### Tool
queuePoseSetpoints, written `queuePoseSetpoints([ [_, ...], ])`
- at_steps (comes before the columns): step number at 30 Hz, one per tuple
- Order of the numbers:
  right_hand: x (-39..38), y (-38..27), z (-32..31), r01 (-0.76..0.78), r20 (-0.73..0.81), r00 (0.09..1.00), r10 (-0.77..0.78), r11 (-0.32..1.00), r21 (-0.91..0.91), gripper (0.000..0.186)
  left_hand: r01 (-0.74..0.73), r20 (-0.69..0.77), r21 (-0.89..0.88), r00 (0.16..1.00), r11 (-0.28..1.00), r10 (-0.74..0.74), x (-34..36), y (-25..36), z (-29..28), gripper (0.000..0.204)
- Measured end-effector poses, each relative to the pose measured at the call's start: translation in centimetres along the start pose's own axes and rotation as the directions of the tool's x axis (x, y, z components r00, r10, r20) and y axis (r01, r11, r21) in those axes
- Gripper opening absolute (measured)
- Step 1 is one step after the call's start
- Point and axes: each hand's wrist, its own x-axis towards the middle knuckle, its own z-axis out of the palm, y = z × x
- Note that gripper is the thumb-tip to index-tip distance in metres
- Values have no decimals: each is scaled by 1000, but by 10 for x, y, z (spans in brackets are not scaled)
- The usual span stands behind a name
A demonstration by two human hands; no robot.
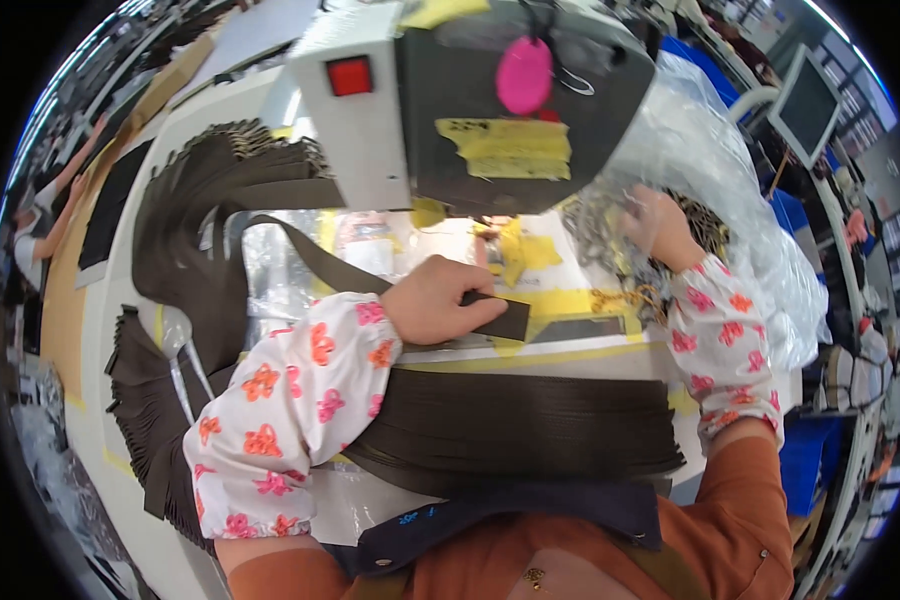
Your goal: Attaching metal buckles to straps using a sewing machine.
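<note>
My left hand point(436, 300) is closed on a dark brown strap point(510, 319), pinching it near its free end under the head of a sewing machine point(510, 110). The rest of that strap curves back to the left. Over at the right, my right hand point(658, 228) reaches into a pile of metal chain-like pieces point(602, 232) beside clear plastic; its fingertips are hidden among them. A thick stack of dark brown straps point(530, 425) lies in front of me, below my left forearm. More straps point(185, 220) loop in a bundle at the left.
Clear plastic sheeting point(760, 260) is bunched at the right edge of the white table point(120, 420). Yellow tape point(570, 303) covers parts of the work surface. A monitor point(803, 105) stands at the far right. Another person's arms point(65, 205) show at the far left.
</note>
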Motion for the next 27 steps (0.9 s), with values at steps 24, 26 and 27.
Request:
queuePoseSetpoints([
  [24,-18,-165,-1,25,11,999,-53,626,780,20,121,-247,207,967,971,-68,1,10,7,18],
  [26,-23,-168,-7,132,-73,990,-117,654,745,20,144,-177,204,978,968,-108,3,11,12,19],
  [27,-26,-172,-9,228,-148,973,-175,679,698,21,153,-171,195,978,969,-120,3,10,12,19],
])
